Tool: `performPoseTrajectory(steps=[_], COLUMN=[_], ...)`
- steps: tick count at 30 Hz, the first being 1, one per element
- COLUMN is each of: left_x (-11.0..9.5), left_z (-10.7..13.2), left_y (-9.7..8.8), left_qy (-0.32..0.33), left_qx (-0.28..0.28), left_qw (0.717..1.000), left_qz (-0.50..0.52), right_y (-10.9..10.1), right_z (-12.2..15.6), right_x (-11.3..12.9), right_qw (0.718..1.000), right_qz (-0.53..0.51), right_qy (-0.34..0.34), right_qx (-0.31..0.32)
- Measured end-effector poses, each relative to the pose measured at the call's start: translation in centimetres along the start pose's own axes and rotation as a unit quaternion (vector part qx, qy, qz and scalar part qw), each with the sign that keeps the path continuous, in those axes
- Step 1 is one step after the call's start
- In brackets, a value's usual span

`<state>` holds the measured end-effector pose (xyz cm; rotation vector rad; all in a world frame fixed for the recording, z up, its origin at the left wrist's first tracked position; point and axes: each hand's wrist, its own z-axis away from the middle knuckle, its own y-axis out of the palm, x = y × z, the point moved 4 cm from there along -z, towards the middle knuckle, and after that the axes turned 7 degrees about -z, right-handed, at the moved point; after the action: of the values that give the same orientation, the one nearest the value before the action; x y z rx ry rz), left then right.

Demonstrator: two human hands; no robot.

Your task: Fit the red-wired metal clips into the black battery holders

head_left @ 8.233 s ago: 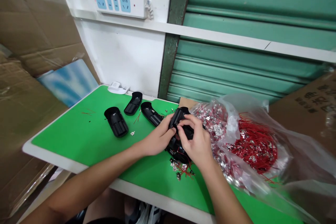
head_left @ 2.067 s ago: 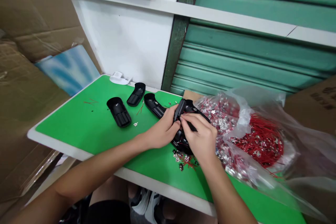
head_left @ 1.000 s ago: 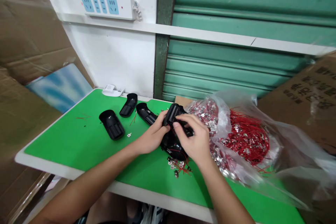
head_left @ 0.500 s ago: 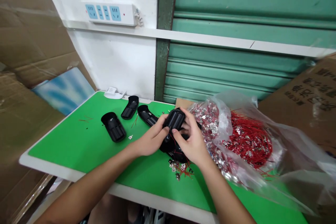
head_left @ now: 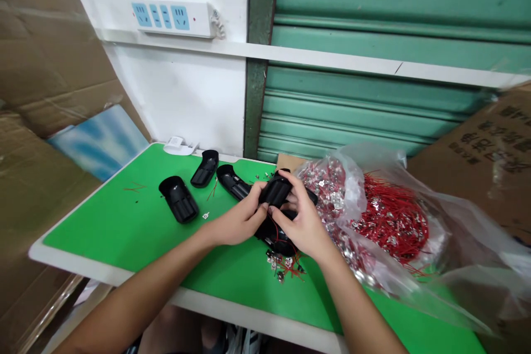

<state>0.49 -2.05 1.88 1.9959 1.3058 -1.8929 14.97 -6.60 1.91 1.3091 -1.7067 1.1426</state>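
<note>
Between my two hands is a black plastic housing (head_left: pixel 275 191) with battery-like channels, held up over the table. My left hand (head_left: pixel 240 215) grips its left side, thumb at the lower edge. My right hand (head_left: pixel 301 218) wraps the right side, its thumb meeting the left thumb at the bottom edge. What the thumb tips press on is too small to make out. Beneath the hands lie more black housings (head_left: pixel 282 243) with a red wire, partly hidden. In front of them sits a small pile of metal contacts with red wires (head_left: pixel 286 266).
Black housings lie at left (head_left: pixel 179 200), behind (head_left: pixel 204 168) and beside my left hand (head_left: pixel 232 181). A loose metal contact (head_left: pixel 206 215) rests between. Clear plastic bags (head_left: pixel 352 188) hold contacts and red wires (head_left: pixel 398 227) at right. Cardboard boxes (head_left: pixel 477 160) flank the green table (head_left: pixel 103 232).
Both hands keep hold of the housing, which has tilted slightly. The thumbs have drawn closer together at its lower edge. The camera view has shifted a little.
</note>
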Motion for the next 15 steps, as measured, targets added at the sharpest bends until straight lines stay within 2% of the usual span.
performPoseTrajectory(steps=[15], left_x=[-0.08], left_z=[-0.02], left_y=[0.51], left_qy=[0.016], left_qx=[-0.013], left_qw=[0.999], left_qz=[-0.025], right_y=[0.31], right_z=[0.16], right_x=[-0.31], right_qw=[1.000], right_qz=[-0.012], right_qy=[0.014], right_qx=[-0.009])
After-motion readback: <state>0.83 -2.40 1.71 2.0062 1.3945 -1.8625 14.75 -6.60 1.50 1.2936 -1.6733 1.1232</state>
